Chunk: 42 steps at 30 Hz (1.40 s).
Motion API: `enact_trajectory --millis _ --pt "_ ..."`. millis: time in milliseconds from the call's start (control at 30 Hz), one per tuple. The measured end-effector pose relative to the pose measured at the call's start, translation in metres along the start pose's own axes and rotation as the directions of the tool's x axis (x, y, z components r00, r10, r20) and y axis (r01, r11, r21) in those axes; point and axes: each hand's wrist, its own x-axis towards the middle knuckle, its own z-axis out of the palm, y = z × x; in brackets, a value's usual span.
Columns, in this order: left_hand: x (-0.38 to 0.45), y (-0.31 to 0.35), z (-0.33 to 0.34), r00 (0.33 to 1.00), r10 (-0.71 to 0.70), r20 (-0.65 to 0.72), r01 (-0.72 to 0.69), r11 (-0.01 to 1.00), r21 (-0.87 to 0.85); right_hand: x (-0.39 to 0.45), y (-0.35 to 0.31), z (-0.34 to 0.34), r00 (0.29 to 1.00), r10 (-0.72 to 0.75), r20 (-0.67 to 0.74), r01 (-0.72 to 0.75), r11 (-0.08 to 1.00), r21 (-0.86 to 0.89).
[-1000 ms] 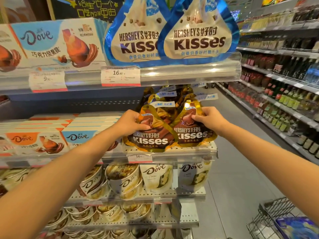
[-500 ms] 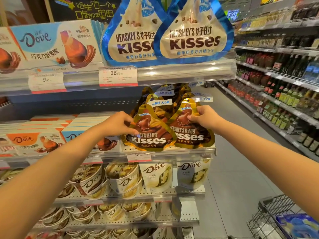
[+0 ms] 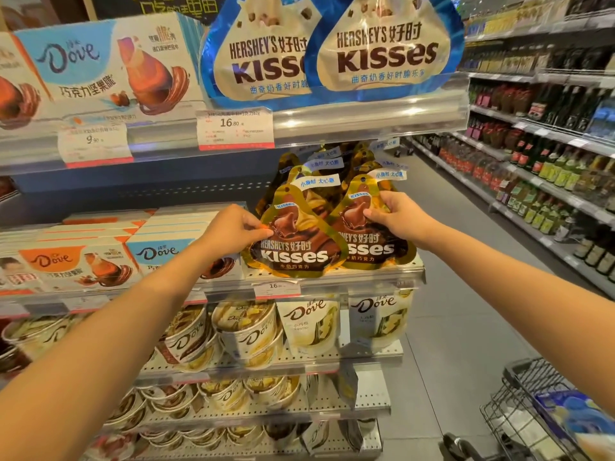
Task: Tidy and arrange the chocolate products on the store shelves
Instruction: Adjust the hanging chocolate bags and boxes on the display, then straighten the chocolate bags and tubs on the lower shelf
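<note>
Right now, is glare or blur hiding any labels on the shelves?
Head view: glare streaks the clear shelf strip under the blue Kisses bags; the 9.90 price tag is soft; the bottle aisle blurs and bends at the wide-angle edge.

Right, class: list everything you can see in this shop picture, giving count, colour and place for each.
Blue Kisses bags: two, blue and cream, top shelf.
Gold Kisses bags: several, gold and brown, middle shelf, two at the front.
Dove boxes: several, blue and orange, top and middle shelves at left.
Dove tubs: many, cream, lower shelves.
Dove pouches: two, cream, beside tubs.
Bottles: many, shelves across the aisle.
Basket: one, wire, bottom right.
Left hand: pinches front left gold bag.
Right hand: grips front right gold bag.
</note>
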Motion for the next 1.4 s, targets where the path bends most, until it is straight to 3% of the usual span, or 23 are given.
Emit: enact_trajectory --millis 200,367,433,500,533,633,733,800,900,1000,1100,1167,1267,1400 --pt "-0.006 -0.001 0.000 0.994 0.088 -0.064 -0.084 0.995 0.057 -0.007 0.003 0.016 0.954 -0.042 -0.297 0.006 0.993 -0.120" --pt "-0.031 -0.006 0.004 0.910 0.249 -0.331 -0.236 0.969 0.077 -0.033 0.005 0.038 0.825 -0.230 -0.517 0.133 0.967 -0.218" --pt "-0.047 -0.006 0.008 0.863 0.366 -0.350 -0.351 0.930 0.106 -0.047 0.011 0.048 0.742 -0.383 -0.551 0.160 0.898 -0.409" --pt "-0.062 -0.007 0.017 0.842 0.459 -0.284 -0.456 0.886 0.083 -0.061 0.018 0.060 0.681 -0.532 -0.504 0.247 0.814 -0.526" --pt "-0.069 -0.011 0.024 0.839 0.491 -0.233 -0.490 0.869 0.069 -0.068 0.022 0.067 0.694 -0.551 -0.464 0.306 0.808 -0.503" --pt "-0.082 -0.027 0.058 0.860 0.510 -0.023 -0.505 0.856 0.114 -0.091 0.038 0.087 0.827 -0.489 -0.276 0.404 0.860 -0.313" --pt "-0.087 -0.051 0.092 0.857 0.483 0.178 -0.496 0.868 0.033 -0.104 0.072 0.106 0.952 -0.306 -0.030 0.289 0.923 -0.254" --pt "-0.086 -0.067 0.112 0.852 0.497 0.164 -0.510 0.859 0.044 -0.105 0.102 0.116 0.986 -0.153 0.063 0.163 0.957 -0.239" --pt "-0.079 -0.082 0.143 0.870 0.469 0.151 -0.493 0.833 0.253 -0.099 0.145 0.127 1.000 -0.021 -0.009 0.019 0.977 -0.211" --pt "-0.075 -0.082 0.167 0.876 0.451 0.170 -0.480 0.788 0.386 -0.085 0.176 0.135 0.967 0.062 -0.247 -0.098 0.986 -0.135" --pt "-0.068 -0.083 0.177 0.942 0.329 0.071 -0.325 0.836 0.442 -0.073 0.194 0.137 0.867 0.055 -0.496 -0.132 0.984 -0.120" --pt "-0.056 -0.080 0.179 0.981 0.191 0.013 -0.175 0.866 0.468 -0.062 0.209 0.132 0.814 0.049 -0.579 -0.137 0.985 -0.109" --pt "-0.037 -0.077 0.184 0.999 -0.047 -0.004 0.046 0.943 0.330 -0.044 0.224 0.117 0.802 0.139 -0.580 -0.174 0.985 -0.006" --pt "-0.016 -0.072 0.184 0.927 -0.354 0.121 0.346 0.935 0.082 -0.027 0.238 0.103 0.832 0.300 -0.467 -0.163 0.936 0.311"
